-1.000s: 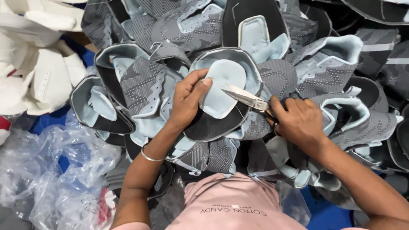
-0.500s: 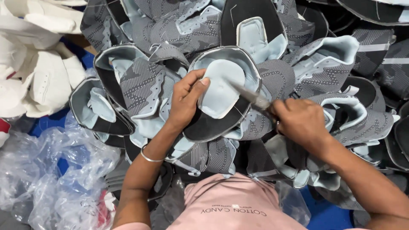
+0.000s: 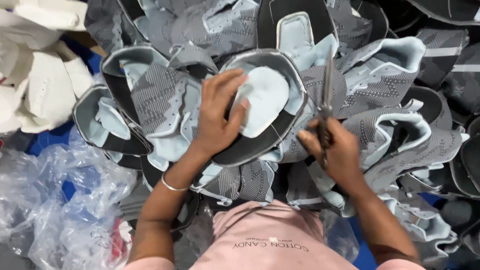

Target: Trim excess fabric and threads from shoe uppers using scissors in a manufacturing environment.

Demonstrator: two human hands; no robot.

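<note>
L hand [image 3: 217, 117] flat on the shoe upper [image 3: 260, 107], fingers spread, pinning its pale blue tongue/lining against the dark rim; pressing, not clenched. R hand [image 3: 335, 152] closed round small scissors [image 3: 326, 97], blades pointing up and away, tips over the grey knit pieces just right of the held upper; open or shut blades: can't tell, blurred. Upper sits centre frame atop a heap of similar grey/pale-blue uppers [image 3: 400, 85], just above lap, pink shirt [image 3: 270, 235] below. Thin bangle [image 3: 172, 184] on L wrist. White pieces [image 3: 40, 85] far left, crumpled clear plastic bags [image 3: 55, 210] lower left.

Step, prob: trimming stray thread/edge on the held upper, scissors lifted off btw cuts. Next move likely needs blades brought back to the rim near L fingertips, w/ L hand keeping the piece taut & fingers clear of the cut line.
</note>
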